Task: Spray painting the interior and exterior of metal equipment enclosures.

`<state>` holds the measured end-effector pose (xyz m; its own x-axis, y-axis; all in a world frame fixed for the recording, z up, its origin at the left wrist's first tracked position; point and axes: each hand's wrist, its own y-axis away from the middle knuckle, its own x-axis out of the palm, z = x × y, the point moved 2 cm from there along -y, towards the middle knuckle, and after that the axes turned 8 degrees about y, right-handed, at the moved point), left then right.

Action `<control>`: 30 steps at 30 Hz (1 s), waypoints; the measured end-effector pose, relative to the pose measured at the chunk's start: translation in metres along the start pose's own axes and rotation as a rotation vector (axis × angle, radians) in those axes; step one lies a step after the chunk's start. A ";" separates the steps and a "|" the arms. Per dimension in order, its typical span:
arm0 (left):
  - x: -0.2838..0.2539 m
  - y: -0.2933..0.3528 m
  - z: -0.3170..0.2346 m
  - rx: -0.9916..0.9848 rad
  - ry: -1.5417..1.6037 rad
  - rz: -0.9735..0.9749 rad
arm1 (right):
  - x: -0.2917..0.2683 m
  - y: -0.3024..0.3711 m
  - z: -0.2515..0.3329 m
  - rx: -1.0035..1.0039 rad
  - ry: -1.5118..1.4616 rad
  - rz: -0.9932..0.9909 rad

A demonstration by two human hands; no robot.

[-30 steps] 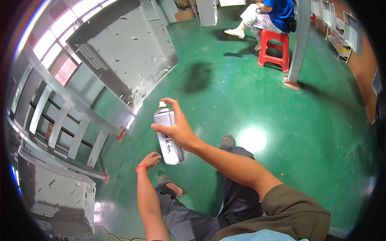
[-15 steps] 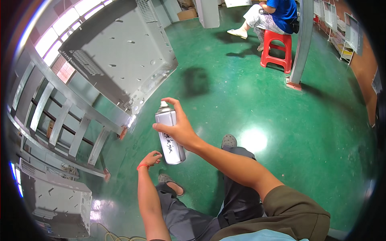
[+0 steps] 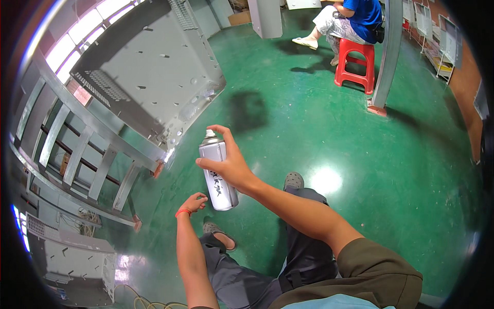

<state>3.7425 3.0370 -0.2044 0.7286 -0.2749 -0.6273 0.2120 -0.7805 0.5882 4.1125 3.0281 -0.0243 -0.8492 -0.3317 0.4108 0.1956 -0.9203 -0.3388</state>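
we hold a silver spray can (image 3: 218, 176) upright in our right hand (image 3: 231, 166), fingers wrapped round its body and the forefinger (image 3: 222, 129) arched over the white nozzle at the top. whether that fingertip is pressing down or only resting we cannot tell; no mist shows. our left hand (image 3: 194, 202) hangs just below the can's base, fingers loosely curled and holding nothing, a red band at the wrist.

beyond the forefinger, up and to the left, lies a large grey sheet-metal panel (image 3: 149, 72) with punched slots and mesh vents, resting on a grey slatted rack (image 3: 77, 154). the nozzle looks turned toward the panel's near corner, the one nearest our knuckles.

as we judge it, spraying well here means keeping the can upright, the forefinger square on the nozzle, and the sweep steady along the panel edge rather than dwelling on one spot (runs form quickly on smooth metal). the free hand is best kept behind the nozzle line.

well past our fingers, across the green floor (image 3: 319, 129), a person sits on a red stool (image 3: 354, 64).
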 end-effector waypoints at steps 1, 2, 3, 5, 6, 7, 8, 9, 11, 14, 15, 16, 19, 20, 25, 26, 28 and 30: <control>0.000 0.000 -0.001 0.003 0.003 0.000 | -0.001 -0.001 0.000 0.002 0.005 0.000; 0.000 -0.001 -0.002 0.004 -0.001 0.001 | -0.002 -0.001 0.000 0.004 0.010 -0.001; 0.000 -0.001 -0.003 0.006 -0.005 0.002 | -0.002 -0.002 0.000 0.004 0.008 -0.001; 0.001 -0.002 -0.005 0.008 -0.012 0.001 | -0.003 -0.004 -0.001 0.004 0.005 -0.004; 0.001 -0.002 -0.006 0.008 -0.014 -0.002 | -0.004 -0.005 -0.002 0.001 0.007 -0.006; 0.002 -0.003 -0.007 0.008 -0.015 -0.005 | -0.005 -0.006 -0.002 -0.003 0.008 -0.007; 0.002 -0.004 -0.008 0.009 -0.016 -0.004 | -0.006 -0.007 -0.002 -0.007 0.009 -0.008; 0.002 -0.005 -0.010 0.009 -0.017 -0.003 | -0.007 -0.008 -0.002 -0.009 0.009 -0.006; 0.001 -0.005 -0.008 0.009 -0.018 -0.006 | -0.008 -0.008 -0.002 -0.010 0.003 -0.001; 0.001 -0.006 -0.009 0.018 -0.011 -0.011 | -0.007 -0.010 -0.002 -0.017 0.025 -0.009; 0.001 -0.006 -0.010 0.022 -0.006 -0.012 | -0.007 -0.010 -0.002 -0.011 0.018 -0.002; 0.001 -0.006 -0.010 0.023 -0.004 -0.012 | -0.007 -0.010 -0.001 -0.004 0.009 0.003; 0.001 -0.004 -0.014 0.030 -0.010 -0.005 | -0.007 -0.010 0.001 0.005 0.001 0.006; 0.002 -0.005 -0.018 0.034 -0.009 -0.005 | -0.009 -0.011 0.002 0.005 0.002 0.005; 0.009 -0.010 -0.039 0.173 -0.002 -0.022 | -0.022 -0.016 0.006 0.029 -0.019 0.001; 0.009 -0.011 -0.042 0.242 -0.025 -0.060 | -0.023 -0.016 0.006 0.037 -0.027 0.000; 0.005 -0.009 -0.041 0.366 -0.068 -0.151 | -0.020 -0.020 0.003 0.005 0.000 -0.016; -0.011 0.009 -0.019 0.542 -0.085 -0.320 | 0.001 -0.018 0.003 0.037 -0.026 0.036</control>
<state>3.7486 3.0438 -0.1831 0.6251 -0.0075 -0.7805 0.0341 -0.9987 0.0368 4.1095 3.0441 -0.0154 -0.8285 -0.3697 0.4207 0.2442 -0.9144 -0.3228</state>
